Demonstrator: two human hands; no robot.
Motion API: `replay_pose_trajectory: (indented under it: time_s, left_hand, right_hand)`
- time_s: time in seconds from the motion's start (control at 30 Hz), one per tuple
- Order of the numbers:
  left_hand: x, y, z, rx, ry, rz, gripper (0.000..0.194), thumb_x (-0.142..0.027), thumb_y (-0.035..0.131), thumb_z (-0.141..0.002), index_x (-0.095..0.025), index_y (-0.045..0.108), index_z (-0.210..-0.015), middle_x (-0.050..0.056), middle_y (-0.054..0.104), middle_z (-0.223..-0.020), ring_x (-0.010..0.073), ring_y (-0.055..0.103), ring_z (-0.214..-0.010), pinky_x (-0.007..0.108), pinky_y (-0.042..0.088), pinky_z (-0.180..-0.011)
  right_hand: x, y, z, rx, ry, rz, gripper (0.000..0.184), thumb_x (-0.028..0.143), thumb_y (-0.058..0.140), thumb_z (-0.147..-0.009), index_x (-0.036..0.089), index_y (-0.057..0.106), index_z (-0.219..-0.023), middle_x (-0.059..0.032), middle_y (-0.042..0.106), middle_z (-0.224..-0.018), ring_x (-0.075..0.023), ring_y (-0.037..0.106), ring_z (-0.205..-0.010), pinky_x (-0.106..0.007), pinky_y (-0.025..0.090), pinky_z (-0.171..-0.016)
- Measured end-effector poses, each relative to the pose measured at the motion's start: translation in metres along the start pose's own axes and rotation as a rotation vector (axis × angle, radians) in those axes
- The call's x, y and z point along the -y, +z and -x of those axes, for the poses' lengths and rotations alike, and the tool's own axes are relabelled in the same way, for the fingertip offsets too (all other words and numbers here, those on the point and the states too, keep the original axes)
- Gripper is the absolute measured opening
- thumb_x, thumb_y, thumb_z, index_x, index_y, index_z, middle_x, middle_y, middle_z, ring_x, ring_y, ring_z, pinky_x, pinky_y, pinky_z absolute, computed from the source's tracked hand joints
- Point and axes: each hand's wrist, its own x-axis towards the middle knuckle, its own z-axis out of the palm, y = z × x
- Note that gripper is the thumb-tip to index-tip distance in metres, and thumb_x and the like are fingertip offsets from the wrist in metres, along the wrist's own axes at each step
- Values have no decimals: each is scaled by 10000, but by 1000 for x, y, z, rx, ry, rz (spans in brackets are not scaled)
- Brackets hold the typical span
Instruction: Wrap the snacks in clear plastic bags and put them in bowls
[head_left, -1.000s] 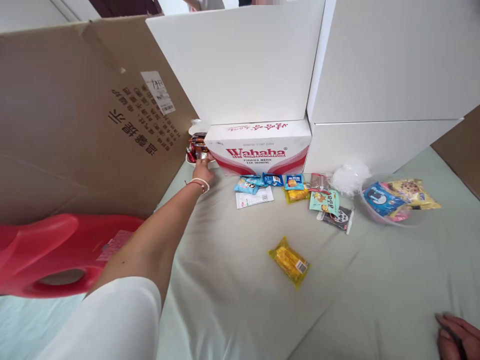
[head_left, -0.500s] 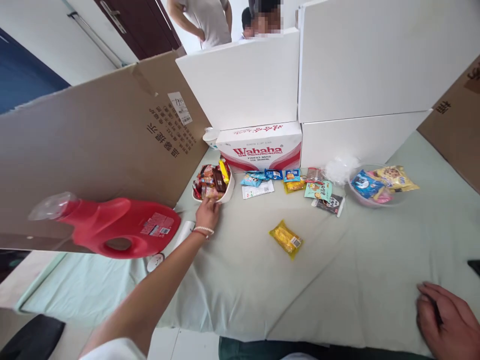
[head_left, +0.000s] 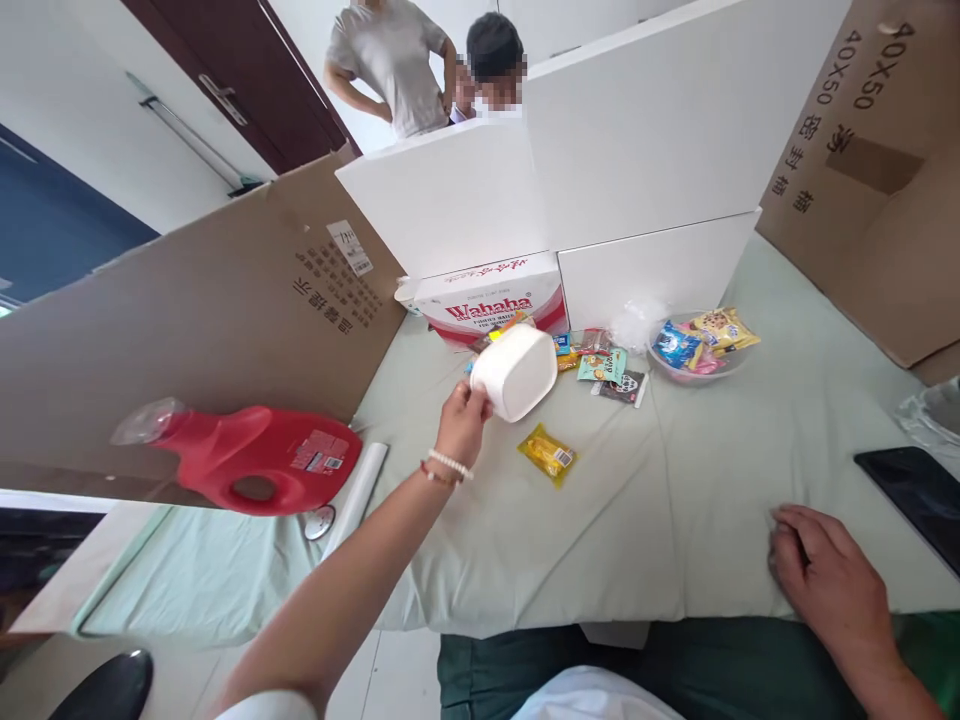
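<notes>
My left hand (head_left: 463, 425) grips the near edge of a white plastic container (head_left: 517, 372), which is lifted and tilted so its underside faces me. Bits of coloured snack wrappers (head_left: 512, 322) show past its far rim; the rest of its contents is hidden. Closer to me, a yellow snack packet (head_left: 548, 455) lies on the cloth. My right hand (head_left: 829, 570) rests on the table at the right with its fingers curled; whether anything is inside them is hidden.
A Wahaha carton (head_left: 487, 300) stands behind several snack packets (head_left: 602, 366). To their right is a clear bowl (head_left: 712, 377) of snacks. A red jug (head_left: 270, 455) lies at left beside a white roll (head_left: 360, 495). A dark phone (head_left: 911, 495) lies far right. Cardboard (head_left: 247, 300) walls the left side.
My left hand has lifted the white container from the left, carried it right and tipped it away from me. My view has shifted to the right. The right hand stays resting on the table.
</notes>
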Motion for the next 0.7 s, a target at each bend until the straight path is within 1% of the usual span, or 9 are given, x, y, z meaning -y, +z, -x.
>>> replay_pose_trajectory:
  time_s: [0.13, 0.2, 0.27, 0.37, 0.43, 0.5, 0.57, 0.63, 0.7]
  left_hand:
    - [-12, 41, -47, -11, -201, 254, 237, -219, 543, -918, -214, 413, -720, -81, 377, -566, 59, 307, -426, 201, 339, -483]
    - [-14, 48, -51, 5, -272, 362, 222, -157, 509, -896, -210, 401, -709, -81, 368, -536, 52, 267, -394, 195, 312, -452]
    - [-14, 46, -40, 28, -311, 460, 157, -123, 494, -869, -202, 461, -737, -61, 443, -544, 54, 297, -386, 199, 340, -445]
    - [-4, 33, 7, 68, -348, 559, 179, -135, 507, -839, -199, 638, -944, 7, 655, -683, 102, 514, -473, 255, 502, -540]
    - [12, 25, 53, 169, -426, 611, 375, -182, 518, -830, -202, 686, -1166, 63, 767, -884, 204, 722, -776, 369, 603, -786]
    - [32, 24, 103, 347, -605, 600, 466, -246, 557, -826, -194, 687, -1271, 89, 794, -1052, 280, 741, -1046, 450, 569, -988]
    - [52, 28, 145, 471, -723, 566, 454, -286, 611, -825, -164, 708, -1252, 113, 784, -1134, 314, 712, -1152, 469, 532, -1064]
    - [67, 36, 173, 479, -721, 550, 428, -363, 645, -851, -162, 717, -1222, 120, 763, -1206, 323, 687, -1202, 469, 521, -1086]
    - [76, 41, 187, 412, -604, 464, 438, -464, 634, -896, -181, 711, -1221, 119, 738, -1259, 314, 672, -1220, 467, 522, -1086]
  right_hand:
    - [0, 2, 1, -15, -10, -17, 272, 297, 459, -1005, 161, 690, -1051, -114, 716, -1075, -262, 713, -941, -393, 589, -857]
    - [-3, 3, 2, -11, -6, -33, 268, 288, 459, -1004, 164, 691, -1056, -114, 716, -1078, -257, 711, -954, -385, 590, -859]
    - [-5, 1, 2, 4, 5, -67, 280, 302, 458, -1006, 164, 698, -1050, -121, 715, -1086, -261, 710, -963, -390, 592, -856]
    - [-2, -12, -2, 35, 79, -192, 291, 356, 478, -1011, 189, 715, -1025, -113, 722, -1066, -263, 712, -953, -404, 589, -856]
    - [13, -26, -6, 69, 171, -356, 271, 408, 535, -1002, 223, 730, -1034, -101, 732, -1080, -264, 710, -992, -415, 574, -915]
    - [39, -41, -11, 170, 278, -655, 324, 486, 568, -995, 261, 716, -1176, -102, 732, -1189, -272, 699, -1097, -423, 555, -987]
    - [70, -52, -15, 339, 384, -1065, 542, 630, 542, -978, 287, 611, -1391, -122, 680, -1360, -292, 667, -1220, -432, 554, -1013]
    - [97, -60, -18, 513, 493, -1412, 744, 743, 545, -921, 283, 502, -1505, -146, 630, -1444, -319, 647, -1269, -443, 572, -989]
    - [113, -65, -20, 639, 594, -1574, 738, 722, 621, -885, 270, 545, -1463, -156, 666, -1390, -331, 681, -1204, -445, 591, -933]
